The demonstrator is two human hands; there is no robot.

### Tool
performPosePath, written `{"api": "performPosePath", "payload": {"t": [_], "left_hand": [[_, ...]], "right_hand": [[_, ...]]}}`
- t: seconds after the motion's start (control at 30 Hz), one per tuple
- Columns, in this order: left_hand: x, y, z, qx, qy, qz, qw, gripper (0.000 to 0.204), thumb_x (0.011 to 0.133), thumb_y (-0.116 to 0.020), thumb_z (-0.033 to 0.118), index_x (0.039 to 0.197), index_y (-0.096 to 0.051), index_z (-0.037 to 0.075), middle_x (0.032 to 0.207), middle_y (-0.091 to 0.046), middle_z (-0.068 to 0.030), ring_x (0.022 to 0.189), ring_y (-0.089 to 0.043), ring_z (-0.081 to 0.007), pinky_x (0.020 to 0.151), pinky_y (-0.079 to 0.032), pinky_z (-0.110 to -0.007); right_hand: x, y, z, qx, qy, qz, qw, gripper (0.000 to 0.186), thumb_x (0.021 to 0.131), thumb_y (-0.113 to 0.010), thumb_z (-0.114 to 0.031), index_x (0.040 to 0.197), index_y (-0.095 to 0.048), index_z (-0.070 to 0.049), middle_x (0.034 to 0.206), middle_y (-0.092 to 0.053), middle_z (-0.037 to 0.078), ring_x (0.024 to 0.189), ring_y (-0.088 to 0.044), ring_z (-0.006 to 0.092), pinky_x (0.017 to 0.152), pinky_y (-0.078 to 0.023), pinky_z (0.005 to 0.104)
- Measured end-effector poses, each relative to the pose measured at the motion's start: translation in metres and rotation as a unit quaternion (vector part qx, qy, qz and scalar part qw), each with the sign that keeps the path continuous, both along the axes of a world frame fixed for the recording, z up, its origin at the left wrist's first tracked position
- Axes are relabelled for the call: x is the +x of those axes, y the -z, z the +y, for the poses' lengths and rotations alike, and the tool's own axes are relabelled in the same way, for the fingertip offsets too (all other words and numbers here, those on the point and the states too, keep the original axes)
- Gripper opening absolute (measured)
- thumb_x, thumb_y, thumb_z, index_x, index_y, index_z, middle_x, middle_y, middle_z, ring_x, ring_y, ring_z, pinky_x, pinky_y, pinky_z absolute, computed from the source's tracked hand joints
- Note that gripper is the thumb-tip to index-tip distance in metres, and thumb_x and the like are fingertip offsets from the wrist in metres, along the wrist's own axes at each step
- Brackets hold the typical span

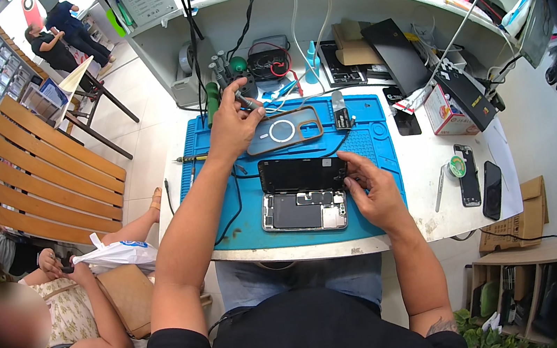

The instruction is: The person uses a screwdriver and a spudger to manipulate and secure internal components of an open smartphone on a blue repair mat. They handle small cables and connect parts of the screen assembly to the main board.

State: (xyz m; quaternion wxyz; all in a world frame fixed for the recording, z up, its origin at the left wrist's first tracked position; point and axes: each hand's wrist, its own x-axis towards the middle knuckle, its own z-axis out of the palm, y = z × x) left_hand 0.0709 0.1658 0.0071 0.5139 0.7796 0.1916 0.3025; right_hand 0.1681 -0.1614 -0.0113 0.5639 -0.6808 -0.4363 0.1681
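Note:
An opened smartphone (304, 211) lies on the blue repair mat (243, 229), its battery and boards exposed. Its black screen (296, 174) is raised along the far side of the body. My right hand (376, 193) is closed on the screen's right edge, thumb on the near side. Farther left, my left hand (234, 127) pinches a small grey screwdriver (245, 101) above the mat, close to a screwdriver stand (237, 74); its tip is hard to make out. Below that hand's fingers lies a clear phone case with a white ring (295, 129).
A soldering iron (192, 158) and black cable lie at the mat's left. Two phones (492, 189) and a round green tin (457, 166) sit at the right, near a white-and-red box (448, 113). Shelving with loose cables stands behind. A seated person (77, 299) is at my left.

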Motion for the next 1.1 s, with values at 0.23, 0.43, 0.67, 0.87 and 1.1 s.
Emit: {"api": "performPosePath", "payload": {"t": [0.23, 0.43, 0.67, 0.87, 1.1], "left_hand": [[-0.001, 0.010, 0.006, -0.008, 0.000, -0.013, 1.000, 0.069, 0.099, -0.079, 0.002, 0.161, -0.048, 0.004, 0.114, -0.082, -0.0126, 0.096, -0.080, -0.0152, 0.089, -0.061, -0.029], [-0.002, 0.009, 0.009, -0.004, 0.001, -0.003, 1.000, 0.072, 0.099, -0.081, 0.003, 0.162, -0.046, 0.003, 0.113, -0.081, -0.0123, 0.098, -0.078, -0.0144, 0.089, -0.061, -0.030], [-0.039, -0.002, 0.004, -0.076, 0.003, -0.067, 0.995, 0.079, 0.100, -0.083, 0.005, 0.166, -0.039, -0.002, 0.116, -0.079, -0.0142, 0.102, -0.077, -0.0174, 0.091, -0.062, -0.030], [-0.128, -0.009, -0.036, -0.117, 0.038, 0.042, 0.992, 0.042, 0.106, -0.080, 0.009, 0.140, -0.060, -0.005, 0.117, -0.076, -0.0127, 0.103, -0.076, -0.0189, 0.090, -0.064, -0.033], [-0.177, 0.003, -0.085, -0.152, 0.010, 0.071, 0.986, 0.034, 0.110, -0.074, 0.008, 0.135, -0.052, 0.000, 0.118, -0.075, -0.0165, 0.107, -0.078, -0.0207, 0.092, -0.065, -0.032]], "right_hand": [[-0.001, -0.003, 0.000, -0.004, 0.000, -0.012, 1.000, 0.054, 0.102, -0.065, 0.012, 0.153, -0.065, -0.005, 0.121, -0.079, 0.018, 0.109, -0.079, 0.0243, 0.098, -0.066, 0.0380], [0.000, -0.002, 0.000, -0.001, 0.002, -0.017, 1.000, 0.055, 0.102, -0.065, 0.013, 0.153, -0.065, -0.006, 0.120, -0.079, 0.017, 0.108, -0.079, 0.0236, 0.097, -0.066, 0.0374], [0.001, 0.006, 0.002, 0.007, 0.001, -0.010, 1.000, 0.056, 0.102, -0.066, 0.013, 0.154, -0.066, -0.007, 0.118, -0.079, 0.016, 0.106, -0.077, 0.0202, 0.096, -0.065, 0.0354], [0.000, 0.004, -0.001, 0.007, 0.008, 0.008, 1.000, 0.056, 0.101, -0.066, 0.014, 0.153, -0.066, -0.007, 0.114, -0.076, 0.012, 0.103, -0.075, 0.0171, 0.096, -0.063, 0.0333], [0.000, 0.006, 0.001, 0.010, 0.005, 0.005, 1.000, 0.056, 0.101, -0.065, 0.015, 0.153, -0.066, -0.006, 0.113, -0.074, 0.010, 0.101, -0.072, 0.0154, 0.094, -0.062, 0.0316]]}}
